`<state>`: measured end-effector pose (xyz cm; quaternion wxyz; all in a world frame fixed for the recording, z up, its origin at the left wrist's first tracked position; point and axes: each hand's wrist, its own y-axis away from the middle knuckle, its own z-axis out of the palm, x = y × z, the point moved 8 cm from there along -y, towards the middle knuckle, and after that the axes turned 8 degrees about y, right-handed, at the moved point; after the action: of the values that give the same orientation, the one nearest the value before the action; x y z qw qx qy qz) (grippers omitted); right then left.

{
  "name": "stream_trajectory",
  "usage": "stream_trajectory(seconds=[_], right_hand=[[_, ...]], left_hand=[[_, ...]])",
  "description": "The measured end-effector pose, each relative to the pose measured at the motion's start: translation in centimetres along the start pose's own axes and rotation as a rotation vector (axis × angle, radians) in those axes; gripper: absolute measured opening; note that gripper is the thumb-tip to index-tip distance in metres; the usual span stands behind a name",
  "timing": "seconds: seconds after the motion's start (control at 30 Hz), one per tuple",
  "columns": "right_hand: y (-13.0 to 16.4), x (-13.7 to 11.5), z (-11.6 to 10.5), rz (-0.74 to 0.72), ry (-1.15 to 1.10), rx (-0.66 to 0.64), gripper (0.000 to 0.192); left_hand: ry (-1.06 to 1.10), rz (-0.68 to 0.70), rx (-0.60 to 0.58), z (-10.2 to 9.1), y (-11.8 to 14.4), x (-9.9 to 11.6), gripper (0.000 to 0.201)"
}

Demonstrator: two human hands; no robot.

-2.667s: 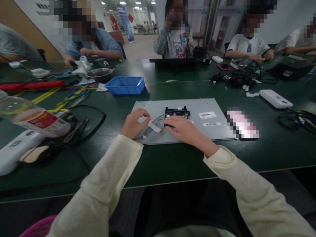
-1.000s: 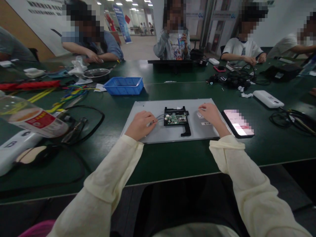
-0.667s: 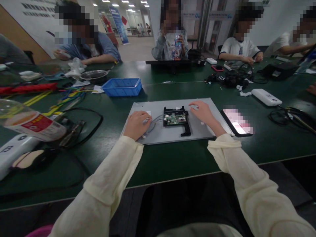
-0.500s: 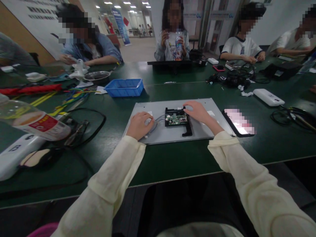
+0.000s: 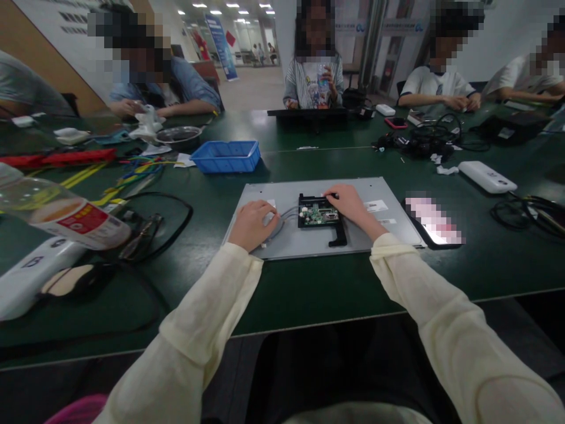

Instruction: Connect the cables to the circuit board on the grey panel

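Note:
A flat grey metal panel (image 5: 286, 247) lies on the table before me. On its middle sits a black plastic bracket (image 5: 339, 235) framing a green circuit board (image 5: 320, 215). My left hand (image 5: 253, 224) rests on the panel's left part, fingers loosely bent and thumb apart, beside a grey cable (image 5: 282, 224) that runs to the board. At the bracket's upper right edge, my right hand (image 5: 351, 206) has its fingertips closed on the black plastic. What lies beneath its fingers is partly hidden. White labels (image 5: 376, 205) show to its right.
A phone (image 5: 435, 221) lies right of the panel, a blue bin (image 5: 227, 158) behind it. On the left are a tilted bottle (image 5: 83, 221), a white device (image 5: 39, 271) and cables (image 5: 188, 218). Another white device (image 5: 487, 176) is at right. Several people sit around the table.
My right hand has shifted slightly left over the bracket's upper edge, uncovering more of the labels. My left hand stays nearly still. Across the table, a person has lowered one hand from a bottle.

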<state>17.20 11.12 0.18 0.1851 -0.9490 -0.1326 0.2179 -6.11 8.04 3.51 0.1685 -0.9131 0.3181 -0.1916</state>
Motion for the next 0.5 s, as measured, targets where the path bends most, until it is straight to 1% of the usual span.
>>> stream_trajectory(seconds=[0.17,0.27,0.37,0.43,0.5], right_hand=[[-0.2,0.3,-0.8,0.031,0.004,0.093,0.023],[-0.2,0.8,-2.3,0.047,-0.032,0.192,0.023],[0.2,2.1,-3.7,0.072,-0.033,0.281,0.024],[0.6,3.5,-3.7,0.105,0.009,0.264,0.023],[0.9,4.8,-2.9,0.136,0.058,0.197,0.021]], left_hand=[[-0.035,-0.019,-0.018,0.2,-0.1,-0.3,0.027],[-0.036,-0.030,-0.014,0.2,-0.1,-0.6,0.026],[-0.039,-0.043,-0.004,0.2,0.0,-0.8,0.026],[-0.037,-0.046,0.000,0.2,-0.1,-0.8,0.026],[-0.034,-0.048,0.006,0.1,-0.1,-0.8,0.027]])
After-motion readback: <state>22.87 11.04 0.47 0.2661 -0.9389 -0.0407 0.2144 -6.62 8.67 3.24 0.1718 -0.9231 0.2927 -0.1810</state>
